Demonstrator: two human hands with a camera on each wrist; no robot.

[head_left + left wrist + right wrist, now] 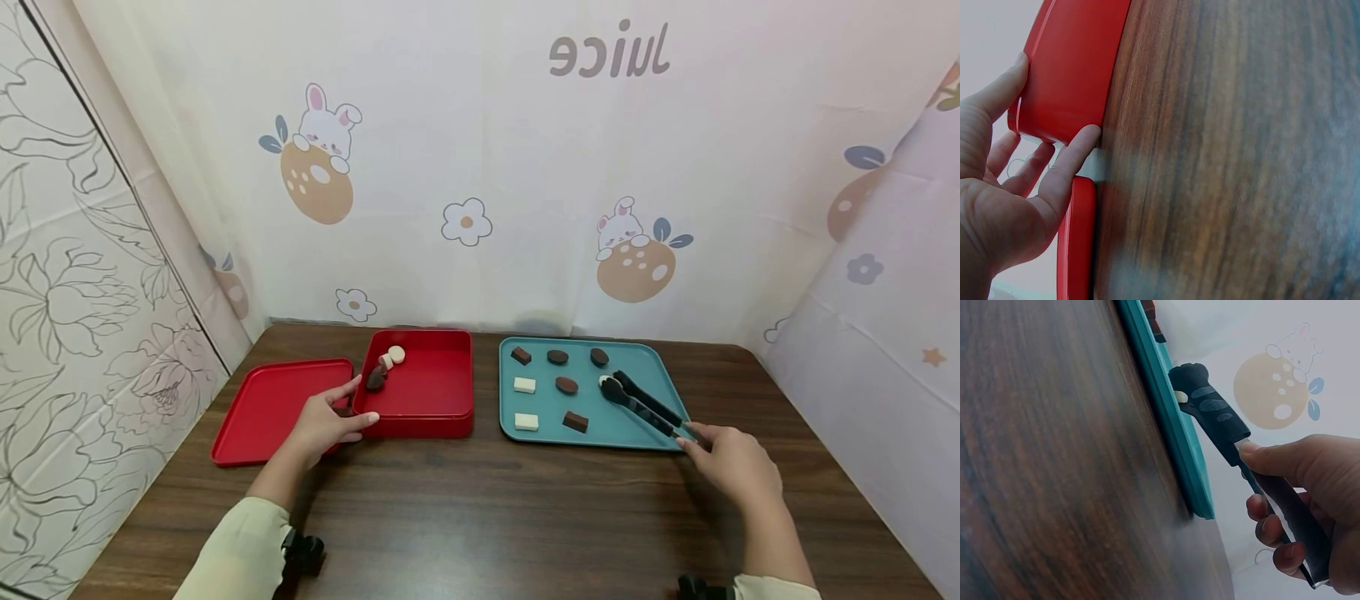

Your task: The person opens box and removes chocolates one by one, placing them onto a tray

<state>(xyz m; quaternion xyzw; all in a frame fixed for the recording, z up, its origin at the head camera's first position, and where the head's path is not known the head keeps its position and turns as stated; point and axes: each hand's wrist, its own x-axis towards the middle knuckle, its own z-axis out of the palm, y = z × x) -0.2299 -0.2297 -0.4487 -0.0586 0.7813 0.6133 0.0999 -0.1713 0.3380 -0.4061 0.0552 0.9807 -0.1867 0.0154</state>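
My left hand (330,423) holds the near left corner of an open red box (431,379), thumb at its front rim and fingers against its left side. Inside, along the left wall, lie dark brown chocolate pieces (376,379) and cream ones (396,355). With my right hand (738,467) I grip black-tipped tongs (645,406) over the right part of a blue-green tray (551,358). A cream piece (1180,397) shows at the tong tips, partly hidden by them. Brown pieces (566,385) and white rectangular pieces (527,422) are spread over the tray.
A flat red lid (258,408) lies left of the box, partly behind my left hand. All stands on a dark wooden table (450,517). A printed curtain (480,150) hangs right behind the table's back edge, with patterned cloth at both sides.
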